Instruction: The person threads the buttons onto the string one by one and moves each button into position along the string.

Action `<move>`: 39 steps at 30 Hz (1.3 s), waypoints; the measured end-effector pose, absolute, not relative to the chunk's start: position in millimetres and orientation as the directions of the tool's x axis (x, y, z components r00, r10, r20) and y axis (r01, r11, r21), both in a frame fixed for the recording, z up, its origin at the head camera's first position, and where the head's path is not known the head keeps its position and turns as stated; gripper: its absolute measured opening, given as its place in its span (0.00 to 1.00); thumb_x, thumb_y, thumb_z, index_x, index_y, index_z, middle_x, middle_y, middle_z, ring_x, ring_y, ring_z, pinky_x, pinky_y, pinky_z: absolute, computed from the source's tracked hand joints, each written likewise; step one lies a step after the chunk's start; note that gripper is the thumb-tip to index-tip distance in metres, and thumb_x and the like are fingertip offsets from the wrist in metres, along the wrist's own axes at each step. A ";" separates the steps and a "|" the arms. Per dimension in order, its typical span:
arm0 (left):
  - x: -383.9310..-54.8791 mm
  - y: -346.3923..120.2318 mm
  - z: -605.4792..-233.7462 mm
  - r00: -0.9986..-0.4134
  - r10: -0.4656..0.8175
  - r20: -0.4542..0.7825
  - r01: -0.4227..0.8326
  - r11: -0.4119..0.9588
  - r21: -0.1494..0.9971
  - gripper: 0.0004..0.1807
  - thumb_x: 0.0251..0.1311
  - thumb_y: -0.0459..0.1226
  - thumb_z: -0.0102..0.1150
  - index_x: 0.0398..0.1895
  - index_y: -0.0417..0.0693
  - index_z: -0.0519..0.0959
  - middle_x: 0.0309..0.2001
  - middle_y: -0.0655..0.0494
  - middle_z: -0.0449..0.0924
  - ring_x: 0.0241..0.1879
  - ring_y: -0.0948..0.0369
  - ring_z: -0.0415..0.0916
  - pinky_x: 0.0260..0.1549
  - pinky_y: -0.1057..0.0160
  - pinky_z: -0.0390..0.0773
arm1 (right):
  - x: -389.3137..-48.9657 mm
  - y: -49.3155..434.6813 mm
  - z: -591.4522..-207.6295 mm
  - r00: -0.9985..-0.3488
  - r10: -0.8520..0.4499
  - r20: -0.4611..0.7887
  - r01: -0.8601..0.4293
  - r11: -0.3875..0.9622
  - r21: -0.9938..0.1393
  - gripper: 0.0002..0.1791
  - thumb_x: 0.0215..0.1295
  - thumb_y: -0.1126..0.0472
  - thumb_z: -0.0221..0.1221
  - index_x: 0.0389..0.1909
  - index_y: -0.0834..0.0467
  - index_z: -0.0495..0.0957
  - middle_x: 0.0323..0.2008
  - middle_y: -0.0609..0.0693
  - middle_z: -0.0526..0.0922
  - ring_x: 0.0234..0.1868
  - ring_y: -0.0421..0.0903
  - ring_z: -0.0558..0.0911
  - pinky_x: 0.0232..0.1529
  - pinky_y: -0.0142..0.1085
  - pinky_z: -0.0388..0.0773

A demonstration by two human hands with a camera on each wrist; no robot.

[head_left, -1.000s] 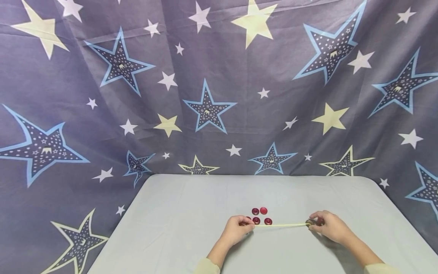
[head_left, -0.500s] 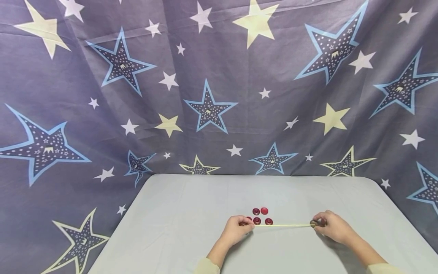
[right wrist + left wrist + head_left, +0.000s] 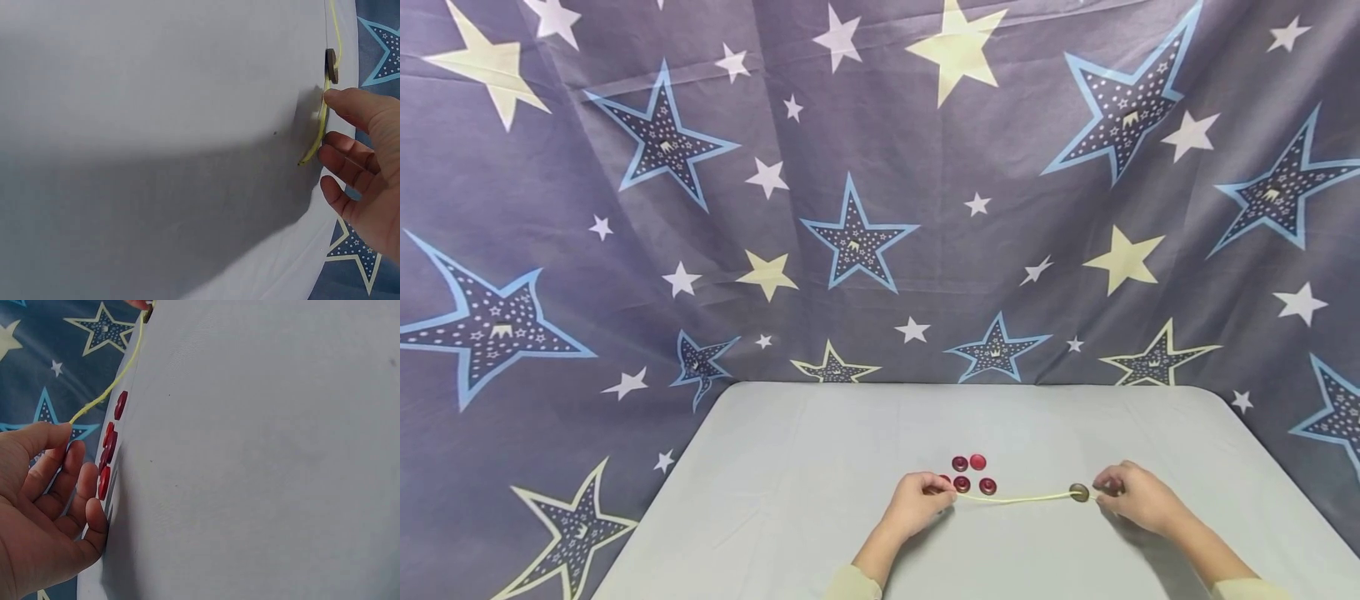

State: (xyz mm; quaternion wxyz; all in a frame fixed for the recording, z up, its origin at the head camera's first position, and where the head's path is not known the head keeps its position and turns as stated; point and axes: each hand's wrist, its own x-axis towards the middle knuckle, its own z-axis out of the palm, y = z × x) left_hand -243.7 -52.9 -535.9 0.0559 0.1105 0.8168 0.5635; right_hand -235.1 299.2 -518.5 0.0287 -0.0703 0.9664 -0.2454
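Note:
My left hand (image 3: 916, 504) pinches one end of a yellow cord (image 3: 1018, 500) between thumb and forefinger; its other fingers are loosely curled. The cord sags a little as it runs right to a dark brown button (image 3: 1078, 492), which is threaded on it. Just right of the button, my right hand (image 3: 1138, 500) pinches the cord's short tail. In the right wrist view the brown button (image 3: 332, 66) stands on edge beyond the thumb tip, and the loose yellow end (image 3: 306, 159) hangs past the fingers.
Several red and dark red buttons (image 3: 987, 486) lie on the grey-white table (image 3: 820, 467), close beyond the left fingertips. One of them is partly hidden by the left hand. A star-patterned curtain (image 3: 880, 317) hangs behind the table's far edge.
The right fingers have let go of the brown button and now hold the cord tail right of it. The cord went from taut to sagging. The left hand has stayed in place.

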 end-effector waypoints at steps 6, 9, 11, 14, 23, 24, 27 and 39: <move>-243.9 -53.5 -536.6 -0.969 0.244 0.034 0.120 0.347 0.930 0.06 0.50 0.35 0.65 0.28 0.41 0.82 0.22 0.60 0.77 0.23 0.70 0.69 0.23 0.72 0.71 | -235.3 291.8 -512.6 -0.984 -0.176 0.041 -0.174 0.859 -0.482 0.11 0.48 0.60 0.66 0.34 0.58 0.81 0.28 0.48 0.76 0.32 0.43 0.74 0.34 0.41 0.73; -243.9 -53.5 -536.5 -0.969 0.244 0.036 0.121 0.342 0.932 0.06 0.50 0.35 0.65 0.28 0.41 0.82 0.23 0.59 0.77 0.23 0.70 0.69 0.23 0.73 0.71 | -234.6 285.1 -508.4 -0.975 -0.199 0.097 -0.221 0.850 -0.479 0.10 0.49 0.60 0.67 0.33 0.58 0.80 0.28 0.47 0.77 0.32 0.43 0.75 0.34 0.41 0.73; -243.8 -53.3 -536.3 -0.969 0.243 0.037 0.120 0.338 0.933 0.06 0.50 0.35 0.65 0.28 0.40 0.82 0.23 0.59 0.78 0.23 0.70 0.69 0.23 0.73 0.71 | -235.1 279.6 -505.6 -0.968 -0.214 0.131 -0.251 0.843 -0.476 0.10 0.50 0.59 0.66 0.33 0.58 0.80 0.28 0.47 0.77 0.31 0.42 0.74 0.33 0.38 0.72; -244.1 -52.7 -535.1 -0.969 0.243 0.034 0.117 0.332 0.936 0.06 0.50 0.35 0.65 0.28 0.40 0.82 0.23 0.59 0.78 0.23 0.70 0.69 0.23 0.73 0.72 | -236.8 269.3 -501.2 -0.961 -0.224 0.162 -0.276 0.823 -0.497 0.10 0.52 0.60 0.65 0.35 0.59 0.80 0.29 0.46 0.77 0.28 0.37 0.72 0.29 0.34 0.71; -246.6 -47.6 -529.8 -0.964 0.262 0.054 0.138 0.315 0.939 0.06 0.53 0.35 0.64 0.29 0.40 0.82 0.26 0.55 0.82 0.23 0.71 0.71 0.24 0.73 0.74 | -241.5 227.4 -495.2 -0.926 -0.299 0.229 -0.376 0.704 -0.602 0.10 0.56 0.60 0.63 0.36 0.61 0.81 0.33 0.50 0.81 0.28 0.34 0.74 0.28 0.28 0.72; -246.9 -46.8 -529.3 -0.963 0.265 0.052 0.136 0.311 0.941 0.06 0.53 0.35 0.64 0.29 0.40 0.82 0.26 0.55 0.82 0.23 0.71 0.71 0.24 0.73 0.74 | -242.3 223.0 -495.0 -0.922 -0.307 0.237 -0.387 0.694 -0.607 0.09 0.56 0.60 0.63 0.36 0.61 0.81 0.34 0.51 0.82 0.28 0.34 0.74 0.29 0.28 0.72; -247.3 -44.5 -526.5 -0.962 0.268 0.060 0.141 0.296 0.945 0.06 0.53 0.35 0.64 0.30 0.39 0.82 0.27 0.52 0.82 0.24 0.71 0.72 0.25 0.73 0.74 | -245.0 211.6 -494.7 -0.906 -0.331 0.264 -0.423 0.661 -0.620 0.09 0.56 0.61 0.63 0.35 0.62 0.81 0.35 0.51 0.83 0.29 0.35 0.76 0.30 0.29 0.73; -244.5 -37.3 -521.7 -0.966 0.247 0.080 0.149 0.272 0.951 0.05 0.52 0.33 0.64 0.29 0.40 0.82 0.29 0.50 0.83 0.24 0.70 0.72 0.23 0.74 0.73 | -245.6 182.0 -500.1 -0.899 -0.365 0.244 -0.413 0.515 -0.751 0.10 0.57 0.63 0.62 0.37 0.64 0.80 0.34 0.55 0.83 0.31 0.35 0.77 0.32 0.29 0.75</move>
